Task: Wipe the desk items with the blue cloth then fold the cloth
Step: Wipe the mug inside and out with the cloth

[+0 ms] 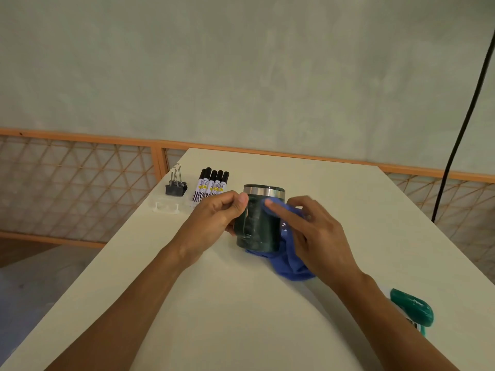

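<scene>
The left hand (219, 212) grips the dark green mug (258, 223) by its left side, thumb near the steel rim. The right hand (313, 231) holds the bunched blue cloth (292, 266) against the mug's right side. The mug stands upright on the desk (214, 303), mouth up, its body streaked. Behind and left of it stand markers (211, 184) and binder clips (175, 184). The left hand's fingers hide most of its handle.

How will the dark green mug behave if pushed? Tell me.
The mug looks rigid and steel-rimmed, so it is probably fairly heavy. Upright on its flat base, it would likely slide rather than roll. Its glossy side may be slippery.
</scene>
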A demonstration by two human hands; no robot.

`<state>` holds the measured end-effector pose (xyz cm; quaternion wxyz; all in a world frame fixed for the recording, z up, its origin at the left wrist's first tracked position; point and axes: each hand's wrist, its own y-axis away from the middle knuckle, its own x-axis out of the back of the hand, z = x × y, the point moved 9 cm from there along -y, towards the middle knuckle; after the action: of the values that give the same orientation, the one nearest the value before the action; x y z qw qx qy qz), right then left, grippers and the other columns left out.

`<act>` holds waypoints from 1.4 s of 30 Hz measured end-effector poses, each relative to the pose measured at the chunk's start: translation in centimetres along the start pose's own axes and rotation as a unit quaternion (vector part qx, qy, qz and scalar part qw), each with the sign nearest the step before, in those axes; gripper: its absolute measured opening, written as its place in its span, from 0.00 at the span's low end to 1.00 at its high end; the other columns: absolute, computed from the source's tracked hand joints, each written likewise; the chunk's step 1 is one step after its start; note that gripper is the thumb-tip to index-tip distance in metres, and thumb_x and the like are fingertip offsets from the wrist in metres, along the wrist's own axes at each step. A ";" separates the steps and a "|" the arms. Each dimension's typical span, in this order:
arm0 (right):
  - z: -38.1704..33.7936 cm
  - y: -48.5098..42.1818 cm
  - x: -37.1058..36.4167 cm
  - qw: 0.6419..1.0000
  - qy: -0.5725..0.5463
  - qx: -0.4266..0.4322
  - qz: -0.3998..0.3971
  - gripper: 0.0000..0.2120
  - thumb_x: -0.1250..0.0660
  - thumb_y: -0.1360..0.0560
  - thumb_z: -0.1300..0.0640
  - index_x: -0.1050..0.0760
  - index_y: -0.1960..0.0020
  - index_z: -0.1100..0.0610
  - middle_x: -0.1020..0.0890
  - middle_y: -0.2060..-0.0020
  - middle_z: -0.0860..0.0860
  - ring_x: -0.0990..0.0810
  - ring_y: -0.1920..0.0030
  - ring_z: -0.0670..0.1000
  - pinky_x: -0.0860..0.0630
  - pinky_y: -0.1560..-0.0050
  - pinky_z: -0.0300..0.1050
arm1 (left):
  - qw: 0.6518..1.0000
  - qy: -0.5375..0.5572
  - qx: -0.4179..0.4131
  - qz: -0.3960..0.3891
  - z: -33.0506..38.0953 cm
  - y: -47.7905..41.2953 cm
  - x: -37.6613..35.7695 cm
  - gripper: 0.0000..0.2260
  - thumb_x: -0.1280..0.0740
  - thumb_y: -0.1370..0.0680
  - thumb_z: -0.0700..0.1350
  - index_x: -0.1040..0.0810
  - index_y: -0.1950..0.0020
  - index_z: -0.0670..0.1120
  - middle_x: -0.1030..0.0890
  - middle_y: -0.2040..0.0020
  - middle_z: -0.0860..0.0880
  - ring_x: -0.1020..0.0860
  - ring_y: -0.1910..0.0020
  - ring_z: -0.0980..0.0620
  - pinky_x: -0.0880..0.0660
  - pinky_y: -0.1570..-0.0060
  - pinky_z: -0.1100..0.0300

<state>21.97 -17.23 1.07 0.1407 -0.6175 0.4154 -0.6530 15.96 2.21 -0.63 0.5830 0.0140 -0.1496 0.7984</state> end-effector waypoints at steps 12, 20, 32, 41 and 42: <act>-1.0 0.3 -0.6 0.996 0.036 0.078 -0.028 0.26 0.37 0.19 0.62 0.24 0.25 0.43 0.22 0.39 0.51 0.22 0.48 0.54 0.19 0.62 0.53 | 0.999 -0.039 -0.014 0.001 0.4 0.1 0.0 0.20 0.37 0.13 0.57 0.17 0.49 0.42 0.16 0.54 0.40 0.18 0.54 0.37 0.19 0.57 0.56; -1.5 0.0 -1.2 0.999 0.020 0.043 -0.016 0.27 0.35 0.19 0.62 0.27 0.22 0.45 0.23 0.38 0.52 0.22 0.47 0.55 0.18 0.58 0.54 | 0.999 -0.044 -0.003 0.026 0.0 0.1 0.4 0.20 0.37 0.15 0.58 0.16 0.48 0.43 0.15 0.54 0.42 0.17 0.59 0.47 0.18 0.60 0.58; -2.2 2.6 -2.2 0.992 -0.031 0.082 -0.094 0.25 0.46 0.15 0.58 0.26 0.23 0.40 0.22 0.42 0.47 0.24 0.50 0.51 0.23 0.60 0.48 | 0.987 0.106 0.078 0.092 -2.1 -0.2 1.3 0.18 0.37 0.13 0.53 0.14 0.42 0.41 0.13 0.55 0.45 0.17 0.59 0.52 0.21 0.65 0.63; 0.0 2.3 -1.7 0.998 -0.061 0.007 -0.027 0.23 0.38 0.14 0.59 0.27 0.21 0.44 0.21 0.43 0.47 0.23 0.51 0.47 0.21 0.55 0.46 | 0.984 0.116 0.090 0.105 -2.4 -0.2 1.6 0.18 0.37 0.13 0.55 0.13 0.41 0.43 0.12 0.50 0.41 0.16 0.57 0.51 0.19 0.62 0.61; -0.6 2.4 -1.8 0.997 -0.060 0.028 -0.034 0.22 0.39 0.14 0.59 0.27 0.22 0.44 0.21 0.44 0.46 0.24 0.53 0.47 0.23 0.56 0.44 | 0.982 0.122 0.094 0.110 -2.5 -0.1 1.7 0.18 0.37 0.13 0.54 0.13 0.41 0.43 0.12 0.50 0.41 0.16 0.57 0.51 0.19 0.62 0.61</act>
<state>20.97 -17.19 -1.85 0.1604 -0.6648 0.3667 -0.6307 15.93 4.45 -2.62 0.5019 -0.0454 -0.0021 0.8637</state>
